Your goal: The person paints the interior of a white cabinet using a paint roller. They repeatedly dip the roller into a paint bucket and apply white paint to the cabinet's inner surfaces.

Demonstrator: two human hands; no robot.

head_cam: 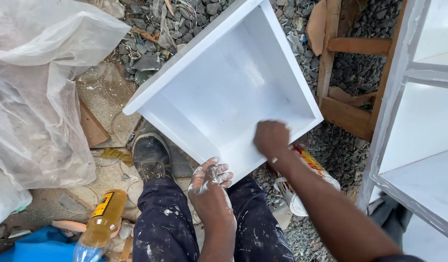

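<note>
A white-painted wooden drawer box [219, 53] rests tilted on my knees, its open side toward me. My left hand [210, 182], smeared with white paint, grips the near edge of the box with fingers curled over the rim. My right hand [271, 138] is closed and pressed against the inside wall near the right corner; what it holds is hidden under the fist. My paint-spattered dark trousers [165, 228] and a worn shoe [151, 156] are below the box.
Crumpled clear plastic sheeting [34, 92] fills the left. A plastic bottle of yellow liquid [100, 221] lies at lower left. A white-painted cabinet frame [418, 121] stands at right, a bare wooden frame [345, 58] behind, on grey gravel [369, 73].
</note>
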